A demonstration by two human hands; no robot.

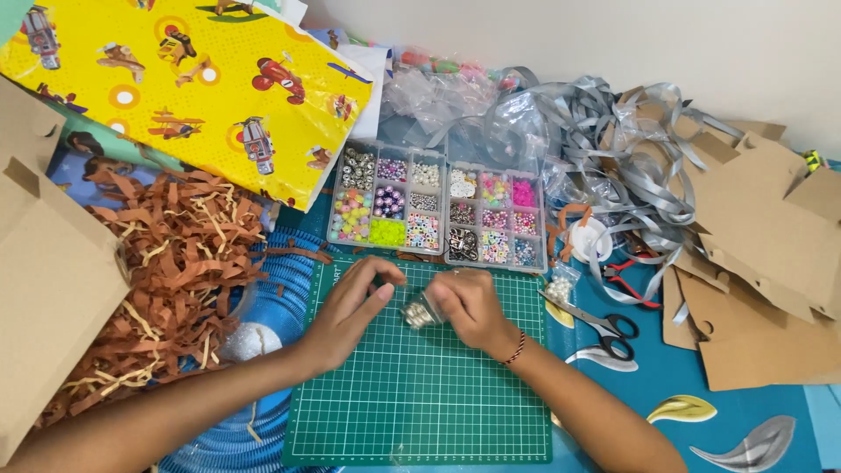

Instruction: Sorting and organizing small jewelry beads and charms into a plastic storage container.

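Observation:
Both my hands meet over the far part of a green cutting mat (420, 403). My right hand (469, 307) pinches a small clear bag of pale beads (419, 314). My left hand (355, 311) reaches in from the left, its fingertips touching the bag's top. Just beyond the hands stand two clear bead boxes, the left one (387, 208) and the right one (496, 219), both open with coloured beads in separate compartments.
Shredded brown paper (166, 271) lies left, beside a cardboard box (44, 280). Yellow wrapping paper (175, 79) lies at the far left. Scissors (604, 324), red pliers (632, 282), a white tape roll (589, 238), grey ribbon (613, 149) and flat cardboard pieces (762, 263) crowd the right.

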